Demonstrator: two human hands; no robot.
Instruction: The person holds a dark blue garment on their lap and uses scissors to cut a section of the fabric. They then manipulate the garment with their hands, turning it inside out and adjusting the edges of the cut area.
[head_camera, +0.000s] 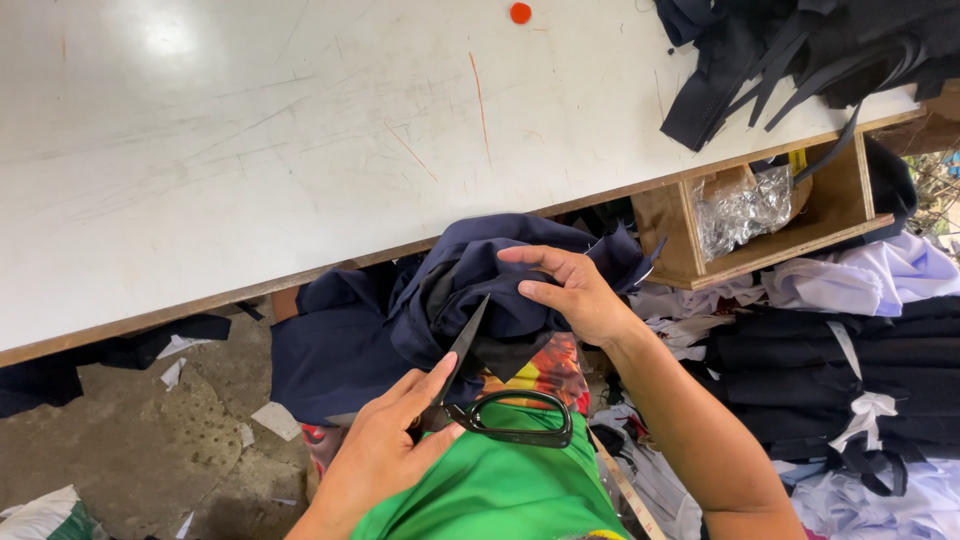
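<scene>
My left hand (392, 447) comes in from the bottom left and grips a pair of black-handled scissors (510, 420) near the pivot. The dark blade points up toward a bundle of navy fabric (470, 275). My right hand (572, 292) reaches in from the bottom right. Its fingers pinch the top of that navy bundle, which rests on my lap below the table edge. My green shirt (500, 490) fills the bottom centre.
A scratched white table (250, 150) spans the top, with a small orange disc (520, 12) on it. Black fabric strips (800, 55) are piled at its right end. Below hangs a wooden box (840, 205) holding crinkled plastic (742, 207). Folded dark and pale garments (850, 380) lie at right. Concrete floor (150, 440) with scraps lies at left.
</scene>
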